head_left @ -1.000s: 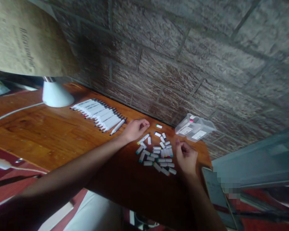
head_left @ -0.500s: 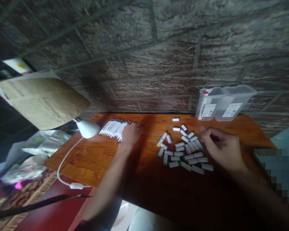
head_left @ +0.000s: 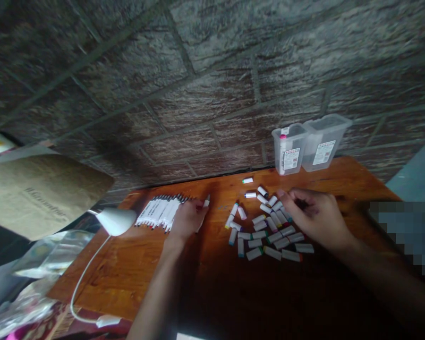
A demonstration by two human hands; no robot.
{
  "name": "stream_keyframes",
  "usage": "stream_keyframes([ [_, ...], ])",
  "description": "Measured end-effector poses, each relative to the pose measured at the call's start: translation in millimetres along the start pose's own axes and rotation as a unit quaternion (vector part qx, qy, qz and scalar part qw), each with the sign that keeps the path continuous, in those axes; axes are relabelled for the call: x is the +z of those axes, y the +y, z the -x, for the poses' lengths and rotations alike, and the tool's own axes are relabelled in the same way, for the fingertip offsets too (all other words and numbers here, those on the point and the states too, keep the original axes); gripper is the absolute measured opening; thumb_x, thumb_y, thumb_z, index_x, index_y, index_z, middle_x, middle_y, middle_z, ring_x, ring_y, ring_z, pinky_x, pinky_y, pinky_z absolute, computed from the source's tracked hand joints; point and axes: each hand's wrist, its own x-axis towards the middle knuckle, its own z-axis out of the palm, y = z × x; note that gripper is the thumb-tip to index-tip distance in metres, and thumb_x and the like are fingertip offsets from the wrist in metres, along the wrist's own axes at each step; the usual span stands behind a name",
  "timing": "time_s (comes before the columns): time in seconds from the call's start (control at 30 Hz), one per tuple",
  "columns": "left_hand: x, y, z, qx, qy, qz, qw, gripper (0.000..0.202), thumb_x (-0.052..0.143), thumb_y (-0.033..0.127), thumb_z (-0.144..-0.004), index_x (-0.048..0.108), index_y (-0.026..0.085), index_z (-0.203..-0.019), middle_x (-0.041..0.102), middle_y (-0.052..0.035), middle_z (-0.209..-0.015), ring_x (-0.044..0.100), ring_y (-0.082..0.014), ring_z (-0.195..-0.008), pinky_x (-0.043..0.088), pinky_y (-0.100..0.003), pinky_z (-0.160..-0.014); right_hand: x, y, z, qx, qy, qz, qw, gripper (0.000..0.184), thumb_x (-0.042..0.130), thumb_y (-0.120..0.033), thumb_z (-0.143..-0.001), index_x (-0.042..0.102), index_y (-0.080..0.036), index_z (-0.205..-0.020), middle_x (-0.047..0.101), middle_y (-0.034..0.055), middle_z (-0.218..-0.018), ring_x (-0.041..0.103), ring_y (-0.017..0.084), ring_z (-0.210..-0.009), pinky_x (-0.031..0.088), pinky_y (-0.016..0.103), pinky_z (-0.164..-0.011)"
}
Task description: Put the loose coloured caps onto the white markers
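Observation:
My left hand (head_left: 187,219) is closed around an uncapped white marker (head_left: 206,203), whose tip end sticks out past the fingers. Beside that hand, a row of uncapped white markers (head_left: 159,212) lies side by side on the wooden table (head_left: 109,274). My right hand (head_left: 313,215) hovers at the right edge of a scatter of marker caps (head_left: 257,233). Its thumb and forefinger are pinched and the other fingers curled; whatever they may hold is hidden. The caps are white with coloured ends.
Two clear plastic containers (head_left: 313,146) stand at the back right against the stone wall (head_left: 226,104); one has a pink-ended marker (head_left: 282,153) in it. On the left are a white lamp base (head_left: 116,221) with its cord, a brown paper shade (head_left: 53,189) and plastic bags (head_left: 46,257).
The view has turned, shifting the table scene. My left hand has moved slightly right from the row's end, and a marker now shows in its fingers. My right hand stays pinched by the caps.

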Motion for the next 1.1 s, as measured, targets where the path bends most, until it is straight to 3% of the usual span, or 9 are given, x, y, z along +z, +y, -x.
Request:
stream_keyframes([
  [0.07, 2.5, 11, 2, 0.043, 0.003, 0.186, 0.982, 0.027, 0.062, 0.040, -0.088, 0.073, 0.019, -0.101, 0.077, -0.0079, -0.100, 0.071, -0.0221, -0.093, 0.053, -0.030, -0.082, 2, -1, 0, -0.004, 0.003, -0.001, 1.000, 0.047, 0.055, -0.040, -0.093, 0.042, -0.020, -0.052, 0.038, -0.0053, -0.048, 0.037, 0.007, -0.043, 0.029, 0.024, -0.045],
  [0.2, 11.8, 42, 14, 0.040, -0.039, 0.598, 0.800, 0.042, 0.077, 0.041, -0.077, 0.071, 0.017, -0.111, 0.077, -0.0081, -0.099, 0.072, -0.0190, -0.084, 0.057, -0.029, -0.076, 4, -2, 1, -0.008, -0.026, 0.010, 1.000, 0.045, 0.054, -0.039, -0.095, 0.047, -0.020, -0.055, 0.044, -0.0053, -0.049, 0.041, 0.007, -0.043, 0.031, 0.023, -0.046],
  [0.3, 20.0, 61, 23, 0.025, -0.100, 0.692, 0.715, 0.039, 0.084, 0.028, -0.070, 0.073, 0.015, -0.104, 0.077, -0.0077, -0.093, 0.073, -0.0181, -0.077, 0.058, -0.027, -0.073, 6, -4, 4, -0.005, -0.067, 0.010, 0.998, 0.036, 0.054, -0.036, -0.096, 0.058, -0.020, -0.063, 0.053, -0.0048, -0.053, 0.047, 0.007, -0.046, 0.034, 0.022, -0.047],
  [0.4, 26.8, 69, 25, 0.013, -0.113, 0.734, 0.670, 0.034, 0.085, 0.021, -0.069, 0.074, 0.015, -0.101, 0.077, -0.0063, -0.093, 0.074, -0.0166, -0.078, 0.060, -0.025, -0.075, 8, -3, 6, 0.002, -0.092, -0.005, 0.996, 0.029, 0.056, -0.036, -0.095, 0.065, -0.020, -0.073, 0.061, -0.0041, -0.060, 0.053, 0.008, -0.050, 0.036, 0.021, -0.048],
  [0.53, 32.6, 68, 23, 0.012, -0.109, 0.765, 0.635, 0.029, 0.084, 0.019, -0.070, 0.073, 0.016, -0.097, 0.077, -0.0031, -0.095, 0.074, -0.0147, -0.082, 0.061, -0.024, -0.079, 9, 2, 6, 0.016, -0.101, -0.012, 0.995, 0.021, 0.058, -0.037, -0.093, 0.070, -0.020, -0.087, 0.068, -0.0026, -0.069, 0.057, 0.009, -0.053, 0.039, 0.022, -0.050],
  [0.7, 33.4, 65, 21, 0.018, -0.100, 0.780, 0.618, 0.025, 0.083, 0.017, -0.072, 0.072, 0.016, -0.094, 0.075, -0.0016, -0.097, 0.073, -0.0139, -0.085, 0.061, -0.024, -0.079, 9, 4, 6, 0.011, -0.108, 0.003, 0.994, 0.046, 0.052, -0.047, -0.096, 0.057, -0.019, -0.059, 0.049, -0.0037, -0.049, 0.044, 0.009, -0.044, 0.030, 0.025, -0.046],
  [0.87, 30.5, 67, 21, 0.003, -0.090, 0.793, 0.602, 0.028, 0.084, 0.016, -0.070, 0.071, 0.015, -0.094, 0.075, -0.0023, -0.091, 0.073, -0.0120, -0.079, 0.060, -0.018, -0.073, 9, 3, 5, -0.001, -0.105, -0.004, 0.994, 0.036, 0.053, -0.041, -0.097, 0.061, -0.019, -0.070, 0.057, -0.0033, -0.058, 0.049, 0.008, -0.050, 0.033, 0.024, -0.051],
  [1.0, 29.9, 69, 22, 0.010, -0.096, 0.792, 0.602, 0.027, 0.084, 0.015, -0.071, 0.071, 0.015, -0.095, 0.076, -0.0016, -0.092, 0.073, -0.0119, -0.081, 0.060, -0.018, -0.076, 7, 2, 5, -0.007, -0.115, 0.003, 0.993, 0.048, 0.052, -0.044, -0.097, 0.052, -0.019, -0.056, 0.043, -0.0048, -0.048, 0.040, 0.008, -0.044, 0.027, 0.026, -0.047],
  [1.1, 29.8, 67, 22, 0.021, -0.095, 0.795, 0.599, 0.027, 0.083, 0.016, -0.072, 0.071, 0.016, -0.095, 0.076, -0.0006, -0.093, 0.073, -0.0115, -0.082, 0.060, -0.017, -0.076, 8, 2, 5, -0.011, -0.124, 0.004, 0.992, 0.046, 0.053, -0.043, -0.097, 0.055, -0.019, -0.058, 0.046, -0.0044, -0.049, 0.042, 0.008, -0.045, 0.028, 0.026, -0.047],
])
